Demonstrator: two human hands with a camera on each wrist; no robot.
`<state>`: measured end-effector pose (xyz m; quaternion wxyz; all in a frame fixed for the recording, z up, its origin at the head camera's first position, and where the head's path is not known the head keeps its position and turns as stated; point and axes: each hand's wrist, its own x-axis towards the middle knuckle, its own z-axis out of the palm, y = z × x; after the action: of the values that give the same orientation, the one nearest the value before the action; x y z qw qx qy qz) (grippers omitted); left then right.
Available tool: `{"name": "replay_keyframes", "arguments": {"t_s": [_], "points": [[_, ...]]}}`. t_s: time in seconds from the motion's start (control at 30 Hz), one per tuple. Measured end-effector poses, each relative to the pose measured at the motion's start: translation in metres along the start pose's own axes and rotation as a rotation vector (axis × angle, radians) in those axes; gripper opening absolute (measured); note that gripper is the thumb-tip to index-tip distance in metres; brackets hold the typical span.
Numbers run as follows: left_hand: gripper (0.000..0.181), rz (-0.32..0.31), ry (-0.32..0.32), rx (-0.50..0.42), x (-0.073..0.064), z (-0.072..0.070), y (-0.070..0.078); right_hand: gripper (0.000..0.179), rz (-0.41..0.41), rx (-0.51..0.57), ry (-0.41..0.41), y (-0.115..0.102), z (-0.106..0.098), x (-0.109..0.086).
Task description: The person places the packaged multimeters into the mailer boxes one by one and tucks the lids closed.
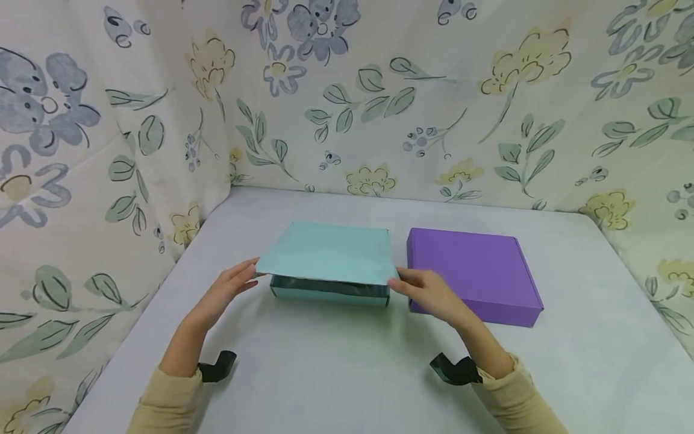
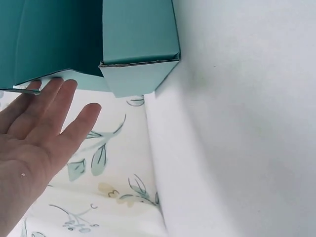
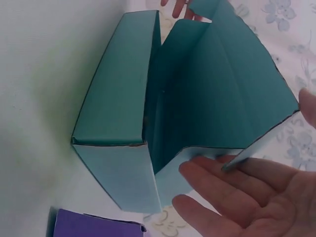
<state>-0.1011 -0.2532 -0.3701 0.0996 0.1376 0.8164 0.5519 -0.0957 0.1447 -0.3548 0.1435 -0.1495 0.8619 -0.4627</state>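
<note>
A light teal cardboard box (image 1: 329, 292) stands on the white table, its hinged lid (image 1: 331, 253) raised at the front and tilted over a dark gap. My left hand (image 1: 225, 292) is at the lid's front left corner; in the left wrist view its straight fingers (image 2: 57, 106) touch the lid's side flap, and the thumb is hidden. At the front right corner is my right hand (image 1: 431, 294). In the right wrist view its fingers (image 3: 217, 187) lie against the side flap and the thumb (image 3: 308, 107) touches the lid's corner.
A closed purple box (image 1: 472, 271) stands just right of the teal box, beside my right forearm. The white table (image 1: 325, 374) ends at the back and left against a floral curtain (image 1: 368, 120). Black straps (image 1: 217, 366) stick out from both wrists.
</note>
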Motion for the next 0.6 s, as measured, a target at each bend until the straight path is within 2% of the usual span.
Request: {"name": "replay_keyframes", "arguments": {"t_s": [0.2, 0.4, 0.6], "points": [[0.06, 0.001, -0.034, -0.016, -0.004, 0.003, -0.007, 0.073, -0.017, 0.008, -0.045, 0.004, 0.001, -0.002], [0.061, -0.018, -0.04, -0.025, -0.008, 0.006, -0.012, 0.059, -0.018, 0.071, -0.042, 0.009, 0.0, -0.006], [0.06, -0.035, -0.065, -0.047, -0.01, 0.01, -0.014, 0.051, -0.016, 0.038, -0.002, 0.014, 0.006, -0.008]]}}
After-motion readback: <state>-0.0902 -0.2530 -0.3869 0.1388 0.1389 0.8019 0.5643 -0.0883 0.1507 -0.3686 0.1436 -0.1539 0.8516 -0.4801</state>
